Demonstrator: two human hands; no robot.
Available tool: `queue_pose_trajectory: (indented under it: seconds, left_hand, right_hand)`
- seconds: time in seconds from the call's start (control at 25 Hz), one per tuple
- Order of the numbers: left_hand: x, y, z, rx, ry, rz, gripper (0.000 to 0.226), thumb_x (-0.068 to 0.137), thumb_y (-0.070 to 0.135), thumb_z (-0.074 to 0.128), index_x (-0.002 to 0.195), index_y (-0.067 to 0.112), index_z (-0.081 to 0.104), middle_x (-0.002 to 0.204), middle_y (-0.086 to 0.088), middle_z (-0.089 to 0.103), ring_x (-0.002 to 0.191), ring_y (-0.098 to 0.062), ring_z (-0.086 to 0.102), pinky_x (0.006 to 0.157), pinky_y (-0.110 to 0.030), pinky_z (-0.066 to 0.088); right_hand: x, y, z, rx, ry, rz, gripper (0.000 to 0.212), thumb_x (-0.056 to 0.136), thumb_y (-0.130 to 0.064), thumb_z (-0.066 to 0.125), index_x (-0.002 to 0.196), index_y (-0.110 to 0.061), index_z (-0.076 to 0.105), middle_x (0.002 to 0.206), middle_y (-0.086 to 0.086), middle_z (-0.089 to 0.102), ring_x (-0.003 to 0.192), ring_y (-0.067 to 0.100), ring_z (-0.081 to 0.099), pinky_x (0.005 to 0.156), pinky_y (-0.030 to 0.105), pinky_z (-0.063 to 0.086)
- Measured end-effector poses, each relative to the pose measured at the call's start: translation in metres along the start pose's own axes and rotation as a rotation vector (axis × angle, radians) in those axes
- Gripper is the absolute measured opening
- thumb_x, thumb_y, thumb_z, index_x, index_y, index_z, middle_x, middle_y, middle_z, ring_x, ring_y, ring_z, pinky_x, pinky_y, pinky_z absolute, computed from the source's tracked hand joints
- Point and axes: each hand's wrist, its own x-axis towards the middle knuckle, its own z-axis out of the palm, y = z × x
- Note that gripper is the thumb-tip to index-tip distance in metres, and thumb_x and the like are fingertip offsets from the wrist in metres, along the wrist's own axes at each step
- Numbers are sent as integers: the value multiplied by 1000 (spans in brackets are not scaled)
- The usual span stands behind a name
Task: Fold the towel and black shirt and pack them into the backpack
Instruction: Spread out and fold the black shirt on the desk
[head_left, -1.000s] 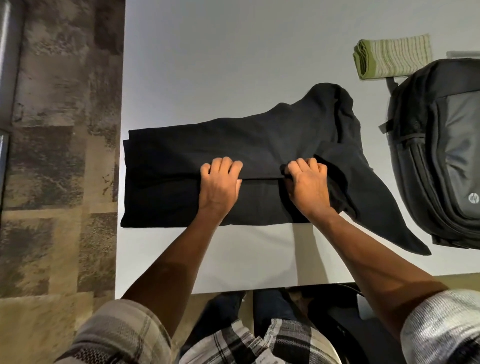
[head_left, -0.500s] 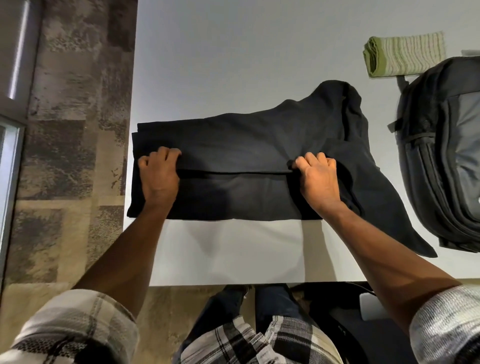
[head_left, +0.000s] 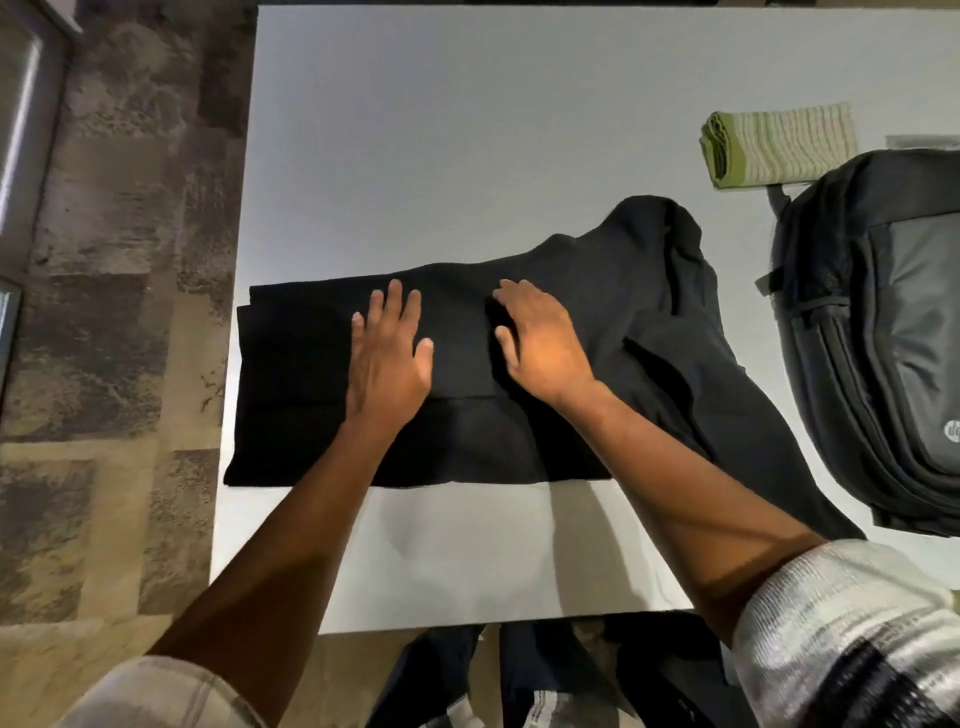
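At the far left I see patterned brown flooring (head_left: 119, 312) running along the left edge of the white table (head_left: 467, 130). On the table's left half lies the black shirt (head_left: 571, 291), partly folded into a long band whose left end reaches the left edge; a fold line crosses it just below the hands, and its unfolded right portion, with a sleeve, trails toward the front right of the table. I note the left hand (head_left: 387, 358) lying flat on the folded band, palm down, fingers straight and slightly spread, thumb out to the right, pressing the cloth and gripping nothing. Just to its right, the right hand (head_left: 537, 348) rests on the same shirt, palm down, fingers extended and angled toward the left hand; it also clasps nothing. The two hands sit near each other but apart. Farther right, near the table's back right corner, I see the green striped towel (head_left: 779, 145), already folded into a compact bundle. Touching its near side, the dark backpack (head_left: 883, 338) lies along the right edge, closed as far as I can tell.
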Motion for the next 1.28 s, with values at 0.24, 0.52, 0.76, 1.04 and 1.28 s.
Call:
queue_pose_trajectory:
  seconds: [0.24,0.52,0.76,1.04,1.28]
  left_hand:
    - [31,-24,38,193,-36,-108,81,95,72,18,159,27,0,168,0,-9,153,-29,-11,120,-60,-6]
    - [28,-39,38,193,14,-202,93,88,81,15,160,23,5,168,-2,-2,153,-34,-5,118,-65,0]
    - [18,-66,25,195,32,-235,93,88,79,15,160,21,8,168,-6,3,153,-36,-1,118,-65,1]
    - [18,-68,26,216,19,-226,93,88,79,14,160,21,6,168,-7,1,153,-36,-2,119,-62,0]
    - [18,-75,24,202,32,-219,93,87,81,13,160,24,4,168,-5,0,154,-33,-4,120,-59,-3]
  right_hand:
    - [31,58,19,-294,-92,209,76,100,-63,25,159,-16,19,167,2,12,155,21,4,125,44,4]
    - [41,106,-8,-310,-6,442,88,96,-73,14,160,-12,11,168,6,8,155,24,-1,126,41,2]
    - [57,131,-28,-219,71,695,82,99,-66,19,160,-14,8,169,2,3,154,27,-5,122,56,13]
    - [23,56,23,-269,54,376,74,102,-58,28,159,-11,19,167,8,13,154,30,6,124,50,6]
    - [20,97,4,-346,56,492,75,101,-61,18,160,-16,10,168,2,8,155,23,2,125,48,5]
